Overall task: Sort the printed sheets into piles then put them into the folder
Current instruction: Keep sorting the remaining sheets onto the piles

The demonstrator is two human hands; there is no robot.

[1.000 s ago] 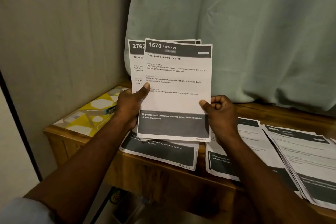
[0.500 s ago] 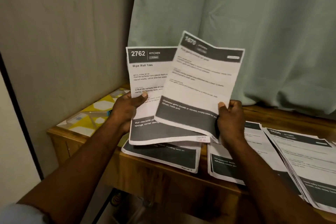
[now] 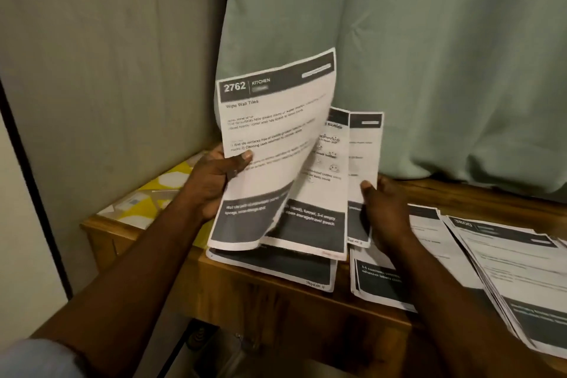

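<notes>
My left hand (image 3: pixel 211 184) grips a fanned stack of printed sheets, thumb pressed on the top one, the sheet headed "2762 KITCHEN, Wipe Wall Tiles" (image 3: pixel 273 144), which bows forward. Behind it a second sheet (image 3: pixel 325 193) shows. My right hand (image 3: pixel 380 209) pinches the lower right edge of the rearmost sheet (image 3: pixel 365 156), thumb in front. On the wooden table (image 3: pixel 276 304) lie three piles: a left pile (image 3: pixel 273 267) under the held stack, a middle pile (image 3: pixel 380 282) and a right pile (image 3: pixel 518 279).
A flat yellow-and-white patterned item (image 3: pixel 159 193) lies at the table's left end against the wall. A pale green curtain (image 3: pixel 429 55) hangs behind the table. The table's front edge is near my forearms, with floor clutter below.
My right hand drew the "1670" sheet off the front of the stack to the right; it no longer shows. The "2762" sheet is now on top and the stack is fanned.
</notes>
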